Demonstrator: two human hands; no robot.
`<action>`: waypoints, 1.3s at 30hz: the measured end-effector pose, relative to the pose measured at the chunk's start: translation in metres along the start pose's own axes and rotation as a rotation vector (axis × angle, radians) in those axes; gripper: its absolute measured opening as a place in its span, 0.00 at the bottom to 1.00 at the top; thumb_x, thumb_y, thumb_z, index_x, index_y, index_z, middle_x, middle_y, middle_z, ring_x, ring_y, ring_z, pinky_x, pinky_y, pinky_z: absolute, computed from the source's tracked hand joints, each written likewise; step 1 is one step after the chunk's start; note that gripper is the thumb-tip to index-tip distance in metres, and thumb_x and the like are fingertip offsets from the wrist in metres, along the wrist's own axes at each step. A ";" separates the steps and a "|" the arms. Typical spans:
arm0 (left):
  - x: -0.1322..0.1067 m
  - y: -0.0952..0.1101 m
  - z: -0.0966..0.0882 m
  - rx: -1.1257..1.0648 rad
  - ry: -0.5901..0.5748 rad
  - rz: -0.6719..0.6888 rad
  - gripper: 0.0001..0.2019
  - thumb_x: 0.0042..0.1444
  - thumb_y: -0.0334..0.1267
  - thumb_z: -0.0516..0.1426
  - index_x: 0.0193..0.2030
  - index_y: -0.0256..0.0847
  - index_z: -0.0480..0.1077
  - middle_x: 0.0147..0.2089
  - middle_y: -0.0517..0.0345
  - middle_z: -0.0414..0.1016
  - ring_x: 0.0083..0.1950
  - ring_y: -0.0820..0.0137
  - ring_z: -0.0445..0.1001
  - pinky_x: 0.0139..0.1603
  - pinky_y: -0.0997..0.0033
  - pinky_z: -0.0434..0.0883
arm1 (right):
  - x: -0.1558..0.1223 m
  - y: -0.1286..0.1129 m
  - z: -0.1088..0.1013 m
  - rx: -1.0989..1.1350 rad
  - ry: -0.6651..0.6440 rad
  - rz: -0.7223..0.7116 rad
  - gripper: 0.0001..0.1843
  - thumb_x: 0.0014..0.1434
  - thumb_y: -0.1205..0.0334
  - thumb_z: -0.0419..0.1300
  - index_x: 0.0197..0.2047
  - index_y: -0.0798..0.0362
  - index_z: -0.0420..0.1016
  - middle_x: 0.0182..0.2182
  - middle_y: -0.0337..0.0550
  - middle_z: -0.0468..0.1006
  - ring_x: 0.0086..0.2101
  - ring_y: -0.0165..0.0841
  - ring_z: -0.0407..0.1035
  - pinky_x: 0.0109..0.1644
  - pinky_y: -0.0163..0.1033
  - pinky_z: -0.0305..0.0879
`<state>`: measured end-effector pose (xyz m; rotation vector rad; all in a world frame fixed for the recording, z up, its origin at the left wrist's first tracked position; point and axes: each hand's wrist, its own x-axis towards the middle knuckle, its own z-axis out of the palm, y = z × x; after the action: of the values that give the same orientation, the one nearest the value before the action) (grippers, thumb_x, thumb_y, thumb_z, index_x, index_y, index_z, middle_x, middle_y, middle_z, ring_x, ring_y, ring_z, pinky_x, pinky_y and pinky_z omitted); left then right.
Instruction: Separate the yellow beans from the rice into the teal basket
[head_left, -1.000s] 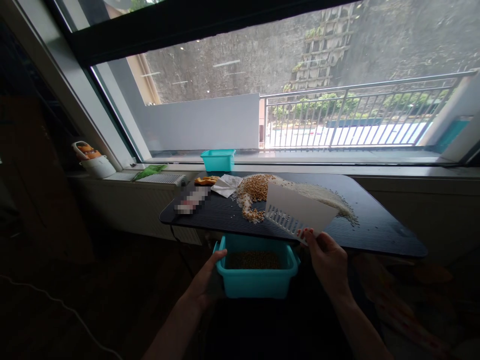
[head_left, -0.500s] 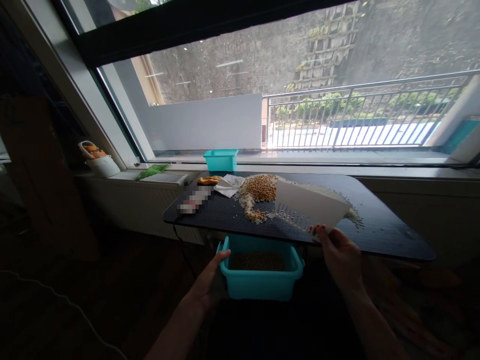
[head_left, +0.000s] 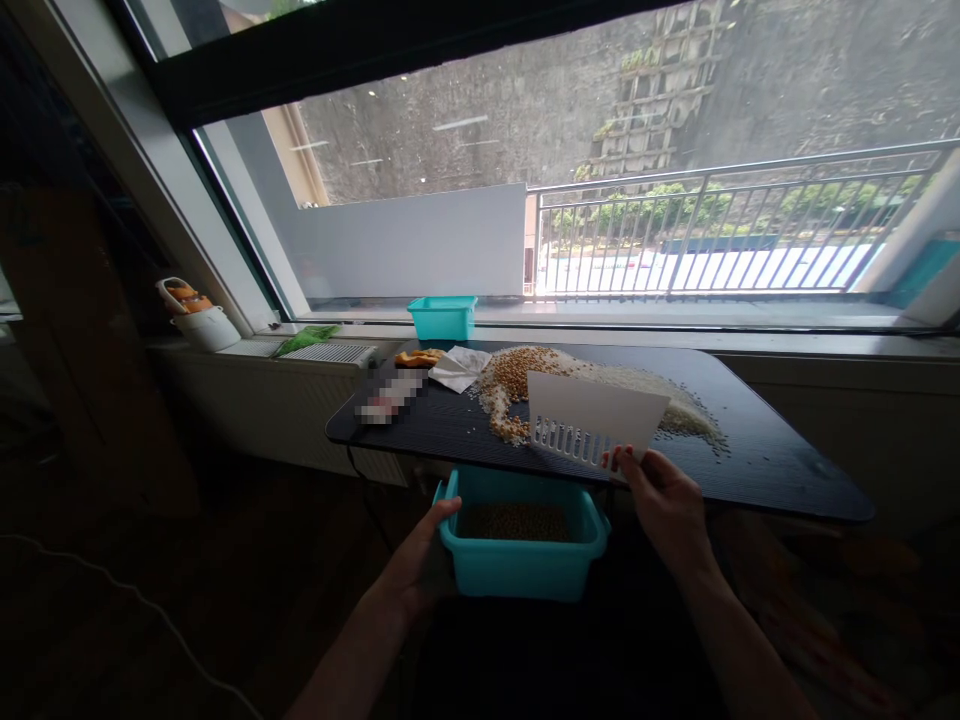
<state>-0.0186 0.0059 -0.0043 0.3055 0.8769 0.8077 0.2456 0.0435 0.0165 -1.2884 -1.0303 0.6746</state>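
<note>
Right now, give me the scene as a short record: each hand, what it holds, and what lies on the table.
left hand: grips the left rim of the teal bin, held just below the table's near edge
bin contents: a layer of small grains
right hand: holds the white slotted scraper by its lower right corner, slots downward; contact with the table cannot be told
table: black, bearing yellow kernels and white rice behind the scraper
far side: second teal bin on the sill, white paper

A pixelated blur [head_left: 390,398] masks one item on the table [head_left: 765,460]; the white scraper [head_left: 596,415] hides some grain [head_left: 517,375].
</note>
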 end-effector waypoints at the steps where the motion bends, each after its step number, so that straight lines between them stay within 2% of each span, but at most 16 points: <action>1: 0.000 0.000 0.000 0.002 0.000 0.003 0.32 0.49 0.49 0.56 0.60 0.43 0.56 0.46 0.51 0.73 0.47 0.60 0.72 0.45 0.63 0.67 | 0.001 0.001 0.001 0.015 -0.002 -0.002 0.20 0.43 0.44 0.63 0.30 0.53 0.76 0.27 0.41 0.79 0.30 0.37 0.72 0.37 0.41 0.70; 4: 0.002 -0.001 -0.002 0.013 0.009 0.002 0.31 0.49 0.50 0.56 0.60 0.43 0.57 0.46 0.51 0.73 0.47 0.60 0.72 0.45 0.63 0.67 | 0.001 0.003 0.003 0.029 -0.016 -0.023 0.20 0.44 0.43 0.62 0.30 0.53 0.76 0.26 0.41 0.79 0.30 0.36 0.72 0.37 0.40 0.70; 10: 0.003 -0.001 -0.001 -0.001 -0.013 0.000 0.31 0.48 0.50 0.56 0.59 0.43 0.58 0.45 0.51 0.74 0.45 0.60 0.73 0.45 0.61 0.67 | -0.005 -0.002 0.001 -0.080 -0.056 -0.025 0.18 0.45 0.45 0.62 0.28 0.52 0.77 0.25 0.41 0.79 0.29 0.36 0.72 0.34 0.37 0.69; 14: 0.000 0.000 0.002 -0.044 -0.042 -0.014 0.29 0.50 0.48 0.55 0.58 0.41 0.59 0.45 0.50 0.74 0.45 0.60 0.73 0.45 0.62 0.67 | -0.008 0.002 -0.005 -0.056 -0.012 0.015 0.17 0.42 0.46 0.64 0.30 0.51 0.77 0.27 0.40 0.80 0.30 0.37 0.73 0.35 0.38 0.69; 20: 0.001 0.001 0.004 -0.036 -0.010 0.004 0.30 0.49 0.48 0.56 0.57 0.38 0.60 0.42 0.50 0.75 0.44 0.59 0.73 0.45 0.61 0.67 | -0.017 -0.003 -0.004 -0.072 -0.079 0.004 0.14 0.44 0.48 0.63 0.28 0.49 0.78 0.26 0.39 0.80 0.33 0.39 0.73 0.40 0.39 0.69; 23: 0.001 0.001 0.003 -0.031 -0.011 0.015 0.29 0.49 0.48 0.56 0.57 0.38 0.60 0.42 0.49 0.75 0.45 0.59 0.73 0.45 0.61 0.67 | -0.010 -0.011 0.000 -0.040 -0.048 -0.010 0.14 0.45 0.48 0.63 0.30 0.50 0.77 0.27 0.39 0.79 0.33 0.37 0.73 0.42 0.40 0.69; 30: -0.001 0.001 0.004 -0.023 -0.043 0.011 0.30 0.50 0.48 0.55 0.59 0.40 0.58 0.46 0.49 0.74 0.46 0.60 0.72 0.45 0.63 0.66 | 0.021 -0.013 0.013 0.062 -0.003 -0.061 0.20 0.42 0.44 0.64 0.30 0.54 0.75 0.25 0.41 0.77 0.27 0.34 0.72 0.36 0.42 0.73; 39: -0.001 0.002 0.003 0.005 -0.017 0.000 0.32 0.50 0.50 0.54 0.61 0.42 0.54 0.52 0.49 0.69 0.50 0.59 0.69 0.45 0.62 0.66 | 0.019 -0.010 0.027 0.032 -0.096 -0.100 0.19 0.46 0.45 0.62 0.29 0.54 0.75 0.25 0.42 0.77 0.28 0.34 0.72 0.36 0.41 0.71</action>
<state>-0.0174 0.0062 -0.0006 0.3169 0.8630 0.8018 0.2280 0.0702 0.0299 -1.1780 -1.1501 0.6791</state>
